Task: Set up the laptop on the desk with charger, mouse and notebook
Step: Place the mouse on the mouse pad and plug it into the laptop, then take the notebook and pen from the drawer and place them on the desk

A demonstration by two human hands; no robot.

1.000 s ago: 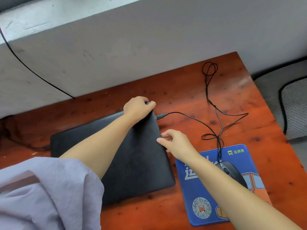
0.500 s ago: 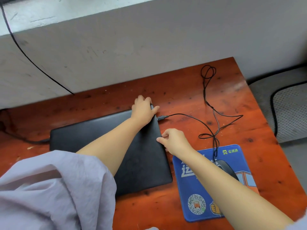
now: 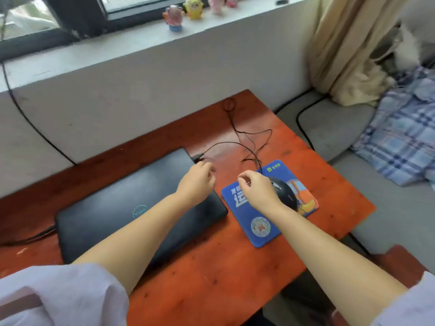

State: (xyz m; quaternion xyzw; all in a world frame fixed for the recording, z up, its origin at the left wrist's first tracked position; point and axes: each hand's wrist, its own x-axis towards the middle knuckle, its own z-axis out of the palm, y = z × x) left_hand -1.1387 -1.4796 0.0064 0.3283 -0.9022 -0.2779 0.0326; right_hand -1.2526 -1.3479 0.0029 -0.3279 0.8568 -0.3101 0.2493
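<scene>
On the red-brown wooden desk (image 3: 211, 267), a closed black laptop (image 3: 113, 208) is lying flat with its lid down, its long axis running diagonally from the near left toward the far right. The left hand (image 3: 196, 182) is hovering over the laptop's far right corner, fingers loosely curled and holding nothing; whether it is touching the lid cannot be told through the motion blur. Just beyond that hand, a small black plug (image 3: 199, 156) is sitting at the laptop's right edge, and its thin black mouse cable (image 3: 244, 137) is looping across the bare desk — first away toward the wall, then back to the mouse. The right hand (image 3: 256, 191) is hanging above the blue mouse pad (image 3: 261, 231), fingers bent and slightly apart, gripping nothing; the black mouse (image 3: 286, 192) is resting on the pad just beside the hand, partly hidden by the wrist. The pad is lying just right of the laptop, the two not overlapping. At the laptop's left edge, a dark charger cable (image 3: 28, 237) is trailing off toward the left border of the view. Behind the desk, a pale windowsill (image 3: 117, 50) is carrying a row of small toy figurines (image 3: 174, 18). To the right, a beige curtain (image 3: 341, 50) is hanging over a grey surface — a blue plaid cloth (image 3: 400, 137) is lying crumpled on it.
</scene>
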